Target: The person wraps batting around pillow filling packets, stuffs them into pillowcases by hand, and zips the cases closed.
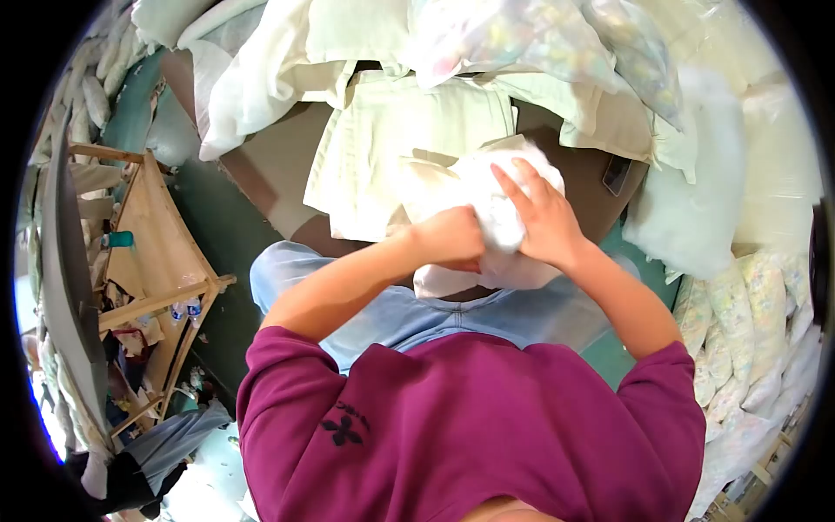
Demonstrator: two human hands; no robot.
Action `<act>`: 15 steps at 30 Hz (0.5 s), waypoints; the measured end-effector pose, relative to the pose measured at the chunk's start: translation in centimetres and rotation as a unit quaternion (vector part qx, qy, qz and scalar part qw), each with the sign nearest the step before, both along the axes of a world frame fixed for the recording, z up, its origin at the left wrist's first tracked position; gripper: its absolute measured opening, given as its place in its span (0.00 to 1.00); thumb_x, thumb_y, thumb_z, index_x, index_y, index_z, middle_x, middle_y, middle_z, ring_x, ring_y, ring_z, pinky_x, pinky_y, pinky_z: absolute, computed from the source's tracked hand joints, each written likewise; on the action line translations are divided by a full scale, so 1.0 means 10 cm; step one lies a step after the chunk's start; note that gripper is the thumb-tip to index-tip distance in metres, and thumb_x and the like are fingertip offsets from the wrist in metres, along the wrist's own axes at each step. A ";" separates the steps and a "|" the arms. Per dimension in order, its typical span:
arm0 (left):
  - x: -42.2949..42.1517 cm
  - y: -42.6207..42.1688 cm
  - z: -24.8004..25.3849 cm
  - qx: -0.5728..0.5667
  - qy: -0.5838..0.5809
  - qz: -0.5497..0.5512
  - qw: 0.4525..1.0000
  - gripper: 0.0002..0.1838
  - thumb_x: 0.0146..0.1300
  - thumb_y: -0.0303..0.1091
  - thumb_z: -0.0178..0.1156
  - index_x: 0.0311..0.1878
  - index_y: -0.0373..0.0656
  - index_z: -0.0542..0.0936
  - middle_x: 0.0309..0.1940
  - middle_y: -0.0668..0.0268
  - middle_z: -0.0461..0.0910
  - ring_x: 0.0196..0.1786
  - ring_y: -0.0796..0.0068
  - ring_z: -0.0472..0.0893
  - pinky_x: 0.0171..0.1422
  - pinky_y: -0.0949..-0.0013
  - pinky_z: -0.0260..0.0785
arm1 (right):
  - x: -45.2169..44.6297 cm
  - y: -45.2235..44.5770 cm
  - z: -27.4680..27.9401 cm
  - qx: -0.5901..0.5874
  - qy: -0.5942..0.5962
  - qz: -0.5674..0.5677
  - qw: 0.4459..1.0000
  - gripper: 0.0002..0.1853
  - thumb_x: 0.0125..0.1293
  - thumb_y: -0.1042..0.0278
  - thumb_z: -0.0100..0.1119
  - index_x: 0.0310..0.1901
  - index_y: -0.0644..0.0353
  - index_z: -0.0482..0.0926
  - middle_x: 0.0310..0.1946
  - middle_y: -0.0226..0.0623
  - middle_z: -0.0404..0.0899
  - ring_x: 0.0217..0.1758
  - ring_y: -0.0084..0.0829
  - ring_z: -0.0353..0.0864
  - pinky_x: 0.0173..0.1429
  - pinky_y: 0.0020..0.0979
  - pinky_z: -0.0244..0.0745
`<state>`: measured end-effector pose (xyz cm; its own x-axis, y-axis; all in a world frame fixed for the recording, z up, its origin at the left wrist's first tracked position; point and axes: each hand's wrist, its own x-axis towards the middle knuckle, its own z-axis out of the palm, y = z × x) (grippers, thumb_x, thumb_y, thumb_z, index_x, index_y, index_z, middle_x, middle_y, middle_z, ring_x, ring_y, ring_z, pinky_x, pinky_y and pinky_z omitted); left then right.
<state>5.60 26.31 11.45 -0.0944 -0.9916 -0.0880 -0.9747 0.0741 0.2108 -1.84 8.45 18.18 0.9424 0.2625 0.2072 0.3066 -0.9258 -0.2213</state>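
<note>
My left hand is closed on the edge of a white cloth bundle above my lap. Across the bundle's right side rests my right hand, its fingers spread over the soft white material. Pale cream fabric pieces lie spread out just beyond my hands, partly under the bundle. What the curled fingers on the left pinch exactly is partly hidden.
White pillows and clear bags with colourful filling lie at the far side. A dark phone is at the right. To the left stands a wooden frame; stacked patterned pillows are at the right.
</note>
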 end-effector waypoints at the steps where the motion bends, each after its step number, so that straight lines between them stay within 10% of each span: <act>1: -0.06 -0.09 -0.01 0.013 0.025 -0.013 1.000 0.21 0.54 0.55 0.61 0.17 0.49 0.81 0.20 0.64 0.80 0.26 0.63 0.81 0.36 0.60 0.71 | -0.02 -0.09 -0.04 -0.021 0.060 0.039 0.997 0.37 0.39 0.76 0.63 0.59 0.53 0.71 0.47 0.42 0.72 0.43 0.42 0.78 0.44 0.42 0.74; 4: -0.25 -0.26 0.02 0.083 0.088 -0.082 0.989 0.16 0.56 0.50 0.60 0.19 0.51 0.83 0.22 0.66 0.81 0.29 0.64 0.81 0.34 0.61 0.71 | -0.26 -0.26 -0.31 -0.059 0.251 0.110 0.960 0.33 0.38 0.72 0.66 0.54 0.53 0.73 0.45 0.39 0.72 0.33 0.45 0.80 0.35 0.43 0.75; 15: 0.12 0.43 -0.41 0.108 -0.036 -0.126 0.985 0.08 0.53 0.36 0.58 0.23 0.54 0.85 0.25 0.72 0.84 0.31 0.70 0.83 0.32 0.65 0.70 | 0.24 0.95 -1.51 0.192 0.332 -0.037 0.923 0.24 0.51 0.61 0.64 0.48 0.58 0.69 0.37 0.48 0.80 0.41 0.50 0.82 0.44 0.46 0.77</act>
<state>6.83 30.62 7.32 -0.3207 -0.8947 -0.3109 -0.9443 0.2763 0.1790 0.55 17.96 3.11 0.9078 0.2188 -0.3578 -0.0757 -0.7537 -0.6529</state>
